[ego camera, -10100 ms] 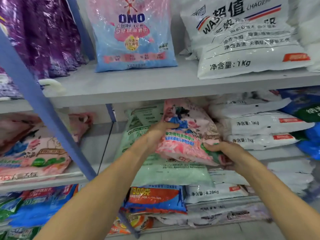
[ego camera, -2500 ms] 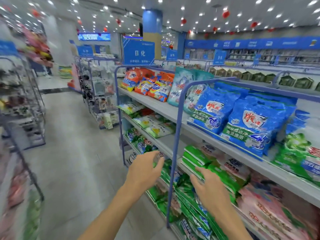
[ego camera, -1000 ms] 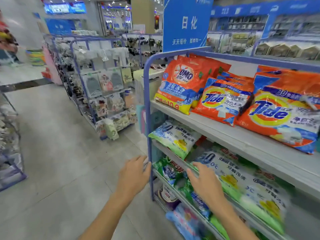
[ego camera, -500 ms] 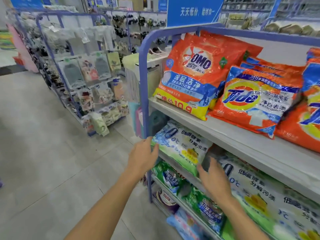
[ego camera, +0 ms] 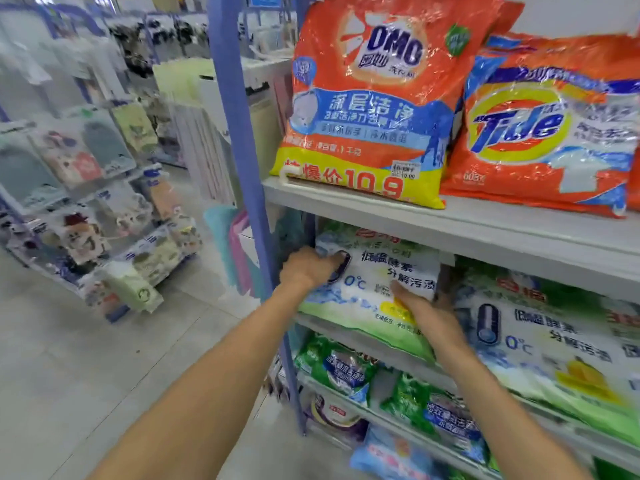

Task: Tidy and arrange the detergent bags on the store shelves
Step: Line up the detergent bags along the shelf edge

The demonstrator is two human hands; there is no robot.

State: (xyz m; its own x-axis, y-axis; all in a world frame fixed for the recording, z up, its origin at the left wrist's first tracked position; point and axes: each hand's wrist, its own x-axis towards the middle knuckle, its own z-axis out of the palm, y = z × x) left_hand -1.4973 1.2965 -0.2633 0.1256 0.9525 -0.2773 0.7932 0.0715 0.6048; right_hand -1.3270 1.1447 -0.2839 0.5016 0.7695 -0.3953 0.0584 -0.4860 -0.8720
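Observation:
A white-and-green detergent bag [ego camera: 375,303] lies at the left end of the second shelf [ego camera: 349,337], leaning out over its front edge. My left hand [ego camera: 306,270] grips the bag's upper left corner. My right hand [ego camera: 424,311] holds its right side, fingers curled around the edge. To the right lies a larger bag of the same design [ego camera: 547,344]. On the top shelf [ego camera: 450,226] an orange OMO bag [ego camera: 372,98] stands beside an orange Tide bag [ego camera: 547,129].
A blue upright post [ego camera: 242,150] frames the shelf's left end, close to my left hand. Green and blue bags [ego camera: 346,370] fill the lower shelves. Across the grey tiled aisle [ego camera: 86,358] stands a rack of hanging goods [ego camera: 93,202].
I have moved closer to the shelf end. Both hands, which hovered empty in front of the second shelf, have reached in and taken hold of the white-and-green bag.

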